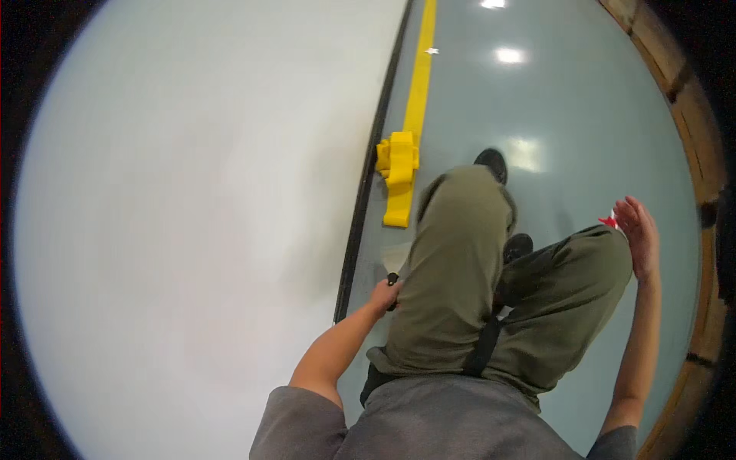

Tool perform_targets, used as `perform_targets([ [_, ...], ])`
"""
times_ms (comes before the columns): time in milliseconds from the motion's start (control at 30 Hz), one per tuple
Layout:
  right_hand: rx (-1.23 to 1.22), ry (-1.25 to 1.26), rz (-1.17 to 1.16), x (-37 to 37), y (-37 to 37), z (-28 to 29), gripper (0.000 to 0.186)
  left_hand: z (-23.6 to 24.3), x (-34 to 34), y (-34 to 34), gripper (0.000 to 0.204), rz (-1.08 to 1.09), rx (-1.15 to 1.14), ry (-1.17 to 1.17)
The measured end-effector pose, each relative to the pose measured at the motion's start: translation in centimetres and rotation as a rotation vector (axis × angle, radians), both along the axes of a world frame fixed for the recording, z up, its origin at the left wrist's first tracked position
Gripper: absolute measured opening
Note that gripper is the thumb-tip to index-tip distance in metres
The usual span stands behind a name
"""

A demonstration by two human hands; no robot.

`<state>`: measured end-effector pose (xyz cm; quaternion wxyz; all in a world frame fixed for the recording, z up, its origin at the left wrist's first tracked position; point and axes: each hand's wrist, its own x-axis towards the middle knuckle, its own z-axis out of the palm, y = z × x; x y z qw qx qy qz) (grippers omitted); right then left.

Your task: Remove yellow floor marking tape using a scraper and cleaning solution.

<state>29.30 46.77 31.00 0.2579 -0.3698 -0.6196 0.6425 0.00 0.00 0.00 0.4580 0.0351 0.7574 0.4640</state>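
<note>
My left hand is closed around the black handle of a scraper, beside my left thigh. The scraper's broad, pale blade points forward, low over the grey floor. By my right knee, my right hand has its fingers pointing forward, bent around a small red and white object. Only part of that object shows, and its kind is unclear. Ahead of the scraper, a crumpled bundle of yellow tape lies on the floor at the near end of a yellow floor stripe.
A large white surface fills the left side, bordered by a black edge strip. My bent legs and dark shoes occupy the middle. Brown boxes or panels line the far right. A small white scrap lies on the stripe.
</note>
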Motion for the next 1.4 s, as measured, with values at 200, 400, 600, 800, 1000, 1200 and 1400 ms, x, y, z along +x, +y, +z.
perform_targets([
  [200,-0.056,-0.144,0.293,-3.2,-2.2,1.2,0.038,0.4,1.1,0.0,0.032,0.111,-0.046,-0.191],
  [400,-0.056,-0.237,0.215,-5.3,-2.7,2.1,0.030,-3.0,1.9,-0.2,0.033,0.311,-0.047,-0.315],
  [600,-0.186,-0.384,0.388,-6.3,1.2,0.5,0.035,-4.7,0.0,4.7,0.033,0.320,-0.041,-0.397],
  [800,0.483,-0.904,0.714,-14.6,5.3,-4.2,0.045,-3.8,-8.3,12.6,0.029,0.444,-0.022,-0.474],
  [1000,0.964,-0.844,0.799,-22.9,9.6,-8.9,0.037,-2.4,-4.0,9.7,0.032,0.401,-0.119,-0.530],
  [1200,0.880,-0.985,1.291,-25.6,6.2,-13.0,0.045,-2.4,-5.6,7.4,0.034,0.238,-0.243,-0.447],
  [1400,0.898,-0.983,1.000,-23.9,8.9,-14.3,0.043,-0.8,-9.3,10.9,0.032,0.257,-0.252,-0.408],
])
